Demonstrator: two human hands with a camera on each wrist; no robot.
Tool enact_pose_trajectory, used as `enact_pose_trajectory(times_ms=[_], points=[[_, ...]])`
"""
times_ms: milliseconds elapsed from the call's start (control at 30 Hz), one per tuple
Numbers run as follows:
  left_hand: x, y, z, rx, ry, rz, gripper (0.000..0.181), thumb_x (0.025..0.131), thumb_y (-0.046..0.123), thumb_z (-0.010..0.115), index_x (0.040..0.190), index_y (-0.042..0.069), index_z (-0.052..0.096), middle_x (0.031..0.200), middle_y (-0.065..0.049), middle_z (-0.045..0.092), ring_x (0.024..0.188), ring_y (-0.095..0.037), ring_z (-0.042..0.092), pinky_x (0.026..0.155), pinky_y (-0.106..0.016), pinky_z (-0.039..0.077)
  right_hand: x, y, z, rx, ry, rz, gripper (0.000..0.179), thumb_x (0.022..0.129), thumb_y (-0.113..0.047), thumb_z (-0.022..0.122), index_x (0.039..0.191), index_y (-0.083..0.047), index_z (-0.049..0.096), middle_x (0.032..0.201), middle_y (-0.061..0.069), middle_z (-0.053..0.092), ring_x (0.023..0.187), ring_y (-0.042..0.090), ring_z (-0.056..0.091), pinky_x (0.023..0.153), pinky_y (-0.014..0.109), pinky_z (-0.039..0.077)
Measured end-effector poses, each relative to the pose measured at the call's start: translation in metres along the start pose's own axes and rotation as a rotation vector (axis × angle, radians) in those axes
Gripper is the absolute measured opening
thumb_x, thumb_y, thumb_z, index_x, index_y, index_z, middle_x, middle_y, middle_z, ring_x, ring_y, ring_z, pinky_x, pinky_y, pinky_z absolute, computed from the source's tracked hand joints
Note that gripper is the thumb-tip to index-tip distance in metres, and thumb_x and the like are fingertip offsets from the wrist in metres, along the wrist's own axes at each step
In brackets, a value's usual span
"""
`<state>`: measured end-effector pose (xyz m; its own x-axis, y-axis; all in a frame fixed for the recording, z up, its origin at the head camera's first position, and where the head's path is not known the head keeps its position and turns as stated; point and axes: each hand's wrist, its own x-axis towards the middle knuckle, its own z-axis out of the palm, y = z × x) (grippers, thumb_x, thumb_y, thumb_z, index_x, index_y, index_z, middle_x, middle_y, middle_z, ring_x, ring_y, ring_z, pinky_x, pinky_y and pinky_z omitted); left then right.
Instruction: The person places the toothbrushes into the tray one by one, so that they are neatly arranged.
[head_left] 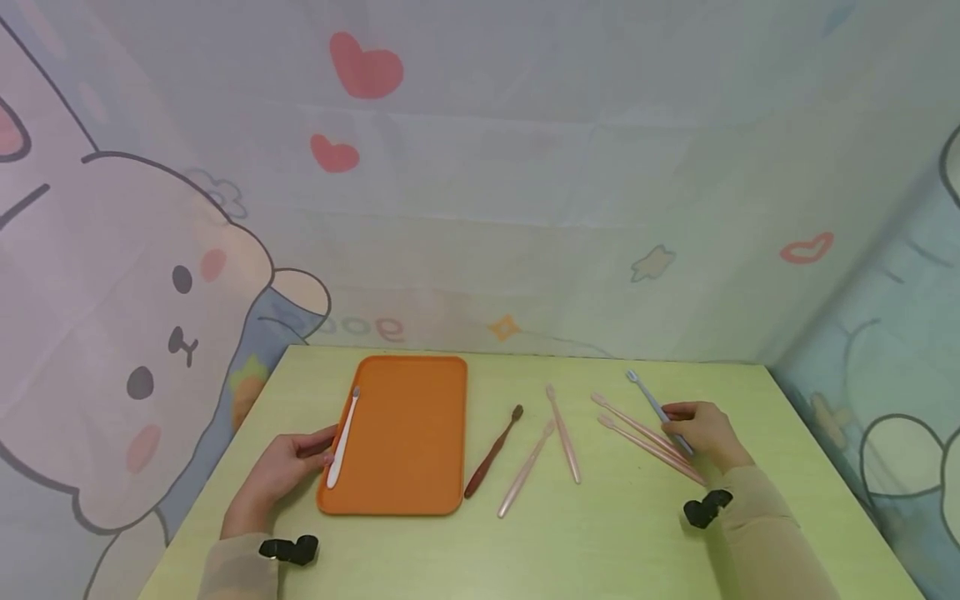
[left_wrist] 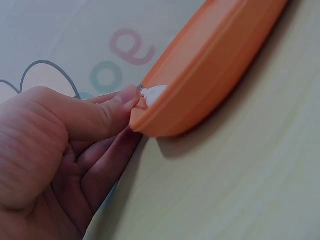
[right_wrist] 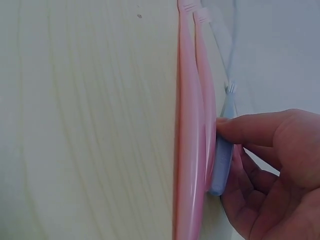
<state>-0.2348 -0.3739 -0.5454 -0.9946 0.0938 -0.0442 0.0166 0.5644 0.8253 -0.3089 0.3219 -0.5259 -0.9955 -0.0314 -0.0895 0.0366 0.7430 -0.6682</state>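
My left hand [head_left: 281,467] grips the left rim of an orange tray [head_left: 405,433], thumb over the edge and fingers beneath it in the left wrist view. Inside that rim lies a white toothbrush [head_left: 343,442], close to the thumb. On the right, my right hand [head_left: 705,432] pinches a blue toothbrush [right_wrist: 223,155] by its handle, between thumb and fingers. Alongside it lie two pink toothbrushes, the nearer pink toothbrush [right_wrist: 191,135] and the farther pink toothbrush [right_wrist: 207,95]. Whether the blue handle touches the table cannot be told.
Between tray and right hand, a brown toothbrush [head_left: 493,454] lies beside the tray. Two more pink ones follow: a slanted pink toothbrush [head_left: 527,471] and an upper pink toothbrush [head_left: 564,433]. The pale table [head_left: 600,550] ends at a printed cloth backdrop [head_left: 480,167].
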Motion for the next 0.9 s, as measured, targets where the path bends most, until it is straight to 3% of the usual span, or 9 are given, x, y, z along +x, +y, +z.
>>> enact_pose_trajectory(times_ms=[233, 500, 700, 900], points=[[0.0, 0.003, 0.0, -0.002, 0.005, -0.005, 0.052, 0.101, 0.02, 0.078, 0.148, 0.003, 0.064, 0.143, -0.015, 0.066, 0.136, -0.036, 0.059, 0.114, -0.053, 0.043, 0.005, 0.007, 0.002, 0.047, -0.033, 0.013, 0.045, 0.099, -0.016, 0.073, 0.137, 0.007, 0.069, 0.121, 0.022, 0.074, 0.105, 0.034, 0.068, 0.078, 0.035, 0.057], [-0.001, -0.001, 0.0, 0.011, 0.008, -0.021, 0.053, 0.101, 0.022, 0.078, 0.15, 0.007, 0.063, 0.145, -0.012, 0.066, 0.138, -0.031, 0.057, 0.114, -0.04, 0.045, 0.004, 0.002, -0.001, 0.048, -0.045, 0.006, 0.046, 0.1, -0.015, 0.071, 0.14, 0.007, 0.066, 0.128, 0.026, 0.071, 0.109, 0.035, 0.065, 0.08, 0.034, 0.055], [-0.001, -0.002, 0.0, 0.004, 0.008, -0.011, 0.053, 0.102, 0.022, 0.077, 0.15, 0.007, 0.063, 0.145, -0.012, 0.066, 0.139, -0.032, 0.055, 0.117, -0.053, 0.039, -0.002, -0.005, -0.002, 0.072, -0.016, 0.004, 0.048, 0.1, -0.012, 0.071, 0.142, 0.01, 0.063, 0.134, 0.03, 0.067, 0.115, 0.038, 0.063, 0.081, 0.032, 0.053], [0.0, 0.001, 0.003, 0.017, 0.008, -0.023, 0.052, 0.101, 0.02, 0.077, 0.149, 0.004, 0.063, 0.145, -0.014, 0.065, 0.138, -0.034, 0.056, 0.116, -0.054, 0.04, -0.008, -0.006, 0.0, 0.13, 0.018, 0.014, 0.049, 0.103, -0.011, 0.068, 0.145, 0.012, 0.059, 0.137, 0.031, 0.065, 0.117, 0.034, 0.062, 0.082, 0.028, 0.052]])
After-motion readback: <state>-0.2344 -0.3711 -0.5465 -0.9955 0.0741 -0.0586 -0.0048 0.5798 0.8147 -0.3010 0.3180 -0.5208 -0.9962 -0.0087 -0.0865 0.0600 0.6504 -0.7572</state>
